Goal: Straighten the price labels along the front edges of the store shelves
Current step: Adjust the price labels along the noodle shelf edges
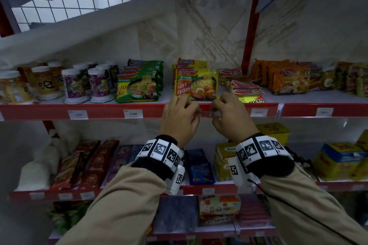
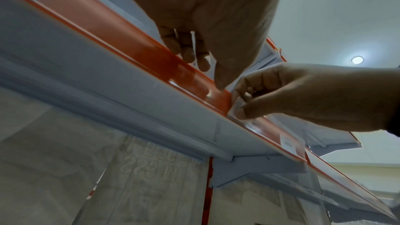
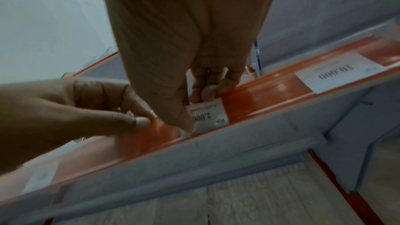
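The red price rail runs along the front edge of the upper shelf. Both hands are raised to it, side by side. My right hand pinches a small white price label reading "2.000" between thumb and fingers; the label sits tilted against the rail. Just to its left, my left hand grips the rail, with the thumb pressed on the glossy front and the fingers curled over its top. In the head view the hands hide most of the label.
Other labels sit on the same rail, one reading "10.000". Noodle packs and cups stand right behind the rail. A red upright divides the bays. Boxes fill the shelf below.
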The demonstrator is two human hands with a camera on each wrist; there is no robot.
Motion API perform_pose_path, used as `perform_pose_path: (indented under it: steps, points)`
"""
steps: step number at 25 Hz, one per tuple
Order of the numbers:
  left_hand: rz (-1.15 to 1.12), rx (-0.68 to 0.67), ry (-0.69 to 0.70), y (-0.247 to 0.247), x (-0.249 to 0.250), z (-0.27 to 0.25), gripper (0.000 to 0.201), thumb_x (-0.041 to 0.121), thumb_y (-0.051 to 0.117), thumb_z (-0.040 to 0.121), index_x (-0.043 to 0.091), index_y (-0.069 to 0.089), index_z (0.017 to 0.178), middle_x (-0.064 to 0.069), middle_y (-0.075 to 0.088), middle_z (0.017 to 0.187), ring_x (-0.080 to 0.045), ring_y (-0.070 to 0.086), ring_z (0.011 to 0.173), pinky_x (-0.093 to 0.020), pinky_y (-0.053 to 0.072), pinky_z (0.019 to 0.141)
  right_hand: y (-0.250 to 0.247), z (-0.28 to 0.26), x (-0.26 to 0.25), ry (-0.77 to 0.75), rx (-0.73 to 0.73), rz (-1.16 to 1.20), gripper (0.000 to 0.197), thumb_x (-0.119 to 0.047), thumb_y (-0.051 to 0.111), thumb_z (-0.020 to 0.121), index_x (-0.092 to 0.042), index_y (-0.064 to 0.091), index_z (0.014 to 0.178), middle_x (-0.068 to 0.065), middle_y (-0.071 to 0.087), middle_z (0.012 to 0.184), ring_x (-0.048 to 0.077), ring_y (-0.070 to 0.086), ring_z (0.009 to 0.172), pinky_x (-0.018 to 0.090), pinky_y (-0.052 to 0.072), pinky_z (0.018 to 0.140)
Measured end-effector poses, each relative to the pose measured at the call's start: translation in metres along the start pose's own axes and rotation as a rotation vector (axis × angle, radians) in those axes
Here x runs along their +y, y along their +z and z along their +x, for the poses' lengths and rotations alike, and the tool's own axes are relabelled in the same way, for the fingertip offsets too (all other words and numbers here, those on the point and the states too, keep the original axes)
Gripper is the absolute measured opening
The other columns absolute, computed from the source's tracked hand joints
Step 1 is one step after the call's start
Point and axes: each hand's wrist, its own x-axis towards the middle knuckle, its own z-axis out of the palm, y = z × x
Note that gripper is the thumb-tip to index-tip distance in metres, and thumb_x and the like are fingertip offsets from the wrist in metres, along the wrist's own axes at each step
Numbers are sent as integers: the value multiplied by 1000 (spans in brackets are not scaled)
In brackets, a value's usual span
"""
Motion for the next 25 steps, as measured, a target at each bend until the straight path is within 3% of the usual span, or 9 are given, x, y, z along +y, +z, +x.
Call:
perform_pose_path:
  steps: [3,6,10,13,16,18,21,25]
  points:
    - [-57,21,-34,4,-2,0,13,27,64,84,15,61,83,-4,50,87,-25,46,84,-35,35,69,-7,6,4,46,21,258,7,-12,66,78,-17,62,82,-1,50,84,19,47,86,29,34,74]
    - [-140,20,-89,6,-4,1,17,30,61,88,14,63,84,-4,49,86,-24,46,85,-36,36,72,-11,8,3,159,109,613,17,-1,66,77,-18,64,79,-6,64,75,7,59,71,17,43,65]
    - [-214,14,-134,4,-5,0,31,42,52,93,15,65,100,-2,53,92,-22,47,90,-35,37,77,-8,8,-9,303,299,968,21,2,67,83,-9,58,98,-1,64,90,8,64,80,17,52,68]
    - [-244,11,-164,2,-5,3,42,49,42,93,15,62,107,-3,56,96,-21,47,91,-35,37,77,-5,11,-19,309,287,1149,25,6,66,83,-6,56,102,2,64,96,7,65,87,17,52,72]
    - [-263,45,-155,3,-7,3,28,35,47,97,11,62,97,-6,56,93,-23,46,87,-37,38,73,-3,8,-28,241,235,1111,21,4,65,83,-4,58,101,-3,64,90,0,62,80,15,49,70]
    - [-242,48,-149,4,-9,2,20,26,51,97,9,61,93,-7,54,90,-24,46,84,-35,36,71,-6,8,-23,154,230,879,17,-5,66,84,-9,63,100,-3,65,85,4,62,77,18,48,70]
    - [-203,19,-122,2,-10,1,19,27,52,96,9,61,94,-7,54,92,-23,46,86,-32,34,73,-14,12,-10,42,174,528,7,-16,67,84,-17,69,91,-10,65,79,5,56,73,22,44,71]
    - [-230,-22,-128,-7,-10,0,21,25,56,92,12,58,108,-2,57,94,-19,46,91,-32,39,77,-10,17,-2,198,252,781,8,-13,67,85,-20,64,85,-9,66,81,4,62,76,10,45,64]
